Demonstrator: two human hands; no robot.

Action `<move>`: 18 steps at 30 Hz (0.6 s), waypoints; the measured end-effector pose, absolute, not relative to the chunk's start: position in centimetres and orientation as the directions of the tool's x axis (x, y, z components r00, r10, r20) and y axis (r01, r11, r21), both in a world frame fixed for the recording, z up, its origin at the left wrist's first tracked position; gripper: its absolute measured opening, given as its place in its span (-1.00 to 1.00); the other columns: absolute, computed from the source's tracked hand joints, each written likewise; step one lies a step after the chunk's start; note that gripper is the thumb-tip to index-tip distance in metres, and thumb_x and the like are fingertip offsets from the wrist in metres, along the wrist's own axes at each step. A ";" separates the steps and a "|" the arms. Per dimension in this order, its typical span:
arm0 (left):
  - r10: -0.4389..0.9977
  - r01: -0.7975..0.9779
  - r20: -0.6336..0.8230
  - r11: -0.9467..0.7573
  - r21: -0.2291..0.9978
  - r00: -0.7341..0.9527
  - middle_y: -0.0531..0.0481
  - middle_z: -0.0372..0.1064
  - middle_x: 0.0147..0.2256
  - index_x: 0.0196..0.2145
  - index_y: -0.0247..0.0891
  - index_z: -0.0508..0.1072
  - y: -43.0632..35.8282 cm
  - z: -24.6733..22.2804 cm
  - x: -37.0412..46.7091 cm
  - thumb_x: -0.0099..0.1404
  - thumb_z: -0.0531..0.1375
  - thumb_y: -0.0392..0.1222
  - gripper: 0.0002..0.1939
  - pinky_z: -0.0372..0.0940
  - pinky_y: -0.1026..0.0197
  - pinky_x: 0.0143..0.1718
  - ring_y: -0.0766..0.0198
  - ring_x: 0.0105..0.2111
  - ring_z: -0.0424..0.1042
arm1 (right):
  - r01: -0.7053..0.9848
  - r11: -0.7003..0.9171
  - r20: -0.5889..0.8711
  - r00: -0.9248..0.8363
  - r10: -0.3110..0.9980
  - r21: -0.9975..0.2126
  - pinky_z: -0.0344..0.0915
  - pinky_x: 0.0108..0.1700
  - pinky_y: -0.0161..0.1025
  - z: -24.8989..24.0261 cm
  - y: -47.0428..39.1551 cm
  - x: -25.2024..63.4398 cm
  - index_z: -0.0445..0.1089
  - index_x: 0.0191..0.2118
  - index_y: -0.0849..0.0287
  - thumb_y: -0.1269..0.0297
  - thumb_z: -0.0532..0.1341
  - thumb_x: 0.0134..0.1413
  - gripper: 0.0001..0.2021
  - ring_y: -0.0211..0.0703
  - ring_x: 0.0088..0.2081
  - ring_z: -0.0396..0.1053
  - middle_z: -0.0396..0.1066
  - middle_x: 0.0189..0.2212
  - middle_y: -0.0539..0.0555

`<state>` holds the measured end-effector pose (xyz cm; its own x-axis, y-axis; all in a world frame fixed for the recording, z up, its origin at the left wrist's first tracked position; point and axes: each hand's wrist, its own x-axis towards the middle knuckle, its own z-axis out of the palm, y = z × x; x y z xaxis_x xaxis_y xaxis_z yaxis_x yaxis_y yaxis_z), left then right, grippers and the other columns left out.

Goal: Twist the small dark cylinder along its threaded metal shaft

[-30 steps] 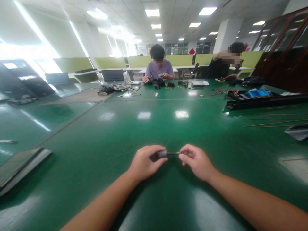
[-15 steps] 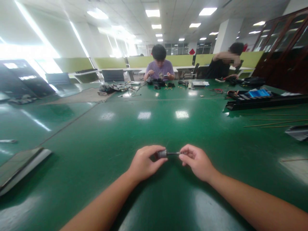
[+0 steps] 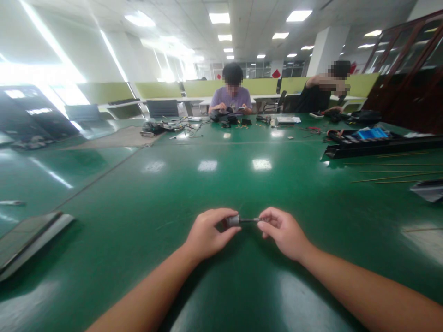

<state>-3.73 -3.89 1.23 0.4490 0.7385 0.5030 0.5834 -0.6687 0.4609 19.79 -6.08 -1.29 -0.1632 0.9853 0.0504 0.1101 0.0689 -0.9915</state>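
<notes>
Over the near middle of the green table, a small grey cylinder with a thin dark shaft lies level between my hands. My left hand pinches the cylinder between thumb and fingers. The shaft points right, and its far end sits in the fingertips of my right hand. What that end looks like is mostly hidden by the fingers.
A flat panel lies at the left edge. Thin rods and a long black tray are on the right. Across the table, two people sit behind electronic parts, cables and a grey box.
My hands and the cylinder have not visibly moved. The person in purple across the table has shifted slightly to the right, with one hand moved too.
</notes>
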 end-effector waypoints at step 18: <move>0.733 0.601 0.524 -0.669 0.438 0.434 -0.04 0.57 -0.21 -0.14 -0.19 0.53 -3.9 1.5 -3.8 0.17 0.34 -0.17 -0.73 0.43 0.15 -0.14 0.17 -0.24 0.55 | 0.110 0.072 0.053 -0.164 0.985 -0.991 0.30 -0.36 -0.27 -1.4 -6.1 19.8 0.38 -0.29 0.19 0.24 0.27 0.06 -0.86 -0.21 -0.47 0.40 0.40 -0.49 -0.03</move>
